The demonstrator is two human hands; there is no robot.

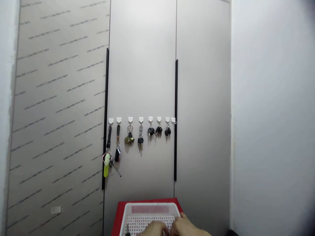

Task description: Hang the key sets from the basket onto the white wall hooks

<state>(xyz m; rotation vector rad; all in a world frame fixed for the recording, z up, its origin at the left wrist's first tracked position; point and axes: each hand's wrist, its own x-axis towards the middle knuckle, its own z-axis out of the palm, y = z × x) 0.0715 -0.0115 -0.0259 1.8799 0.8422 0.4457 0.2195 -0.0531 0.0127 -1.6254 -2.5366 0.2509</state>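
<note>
At the bottom edge, my left hand point(155, 227) and my right hand point(185, 226) are close together over a white plastic basket point(150, 205). The fingers of both are curled inward, and whatever they pinch is hidden. In the basket's left corner lies a small dark and metallic piece that looks like a key point(127, 231). Bunches of keys hang above on a row of white hooks, among them a bunch with a green tag point(106, 164), a black car key fob point(117, 154) and keys with brass-coloured pieces point(129, 139). The rightmost white hook point(173, 120) carries no keys.
Under the basket is a red surface point(119, 213). Behind stands a tall grey cabinet point(142, 82) with long black handles point(176, 121). The left panel point(59, 114) is covered with printed film. A white wall point(270, 114) closes the right side.
</note>
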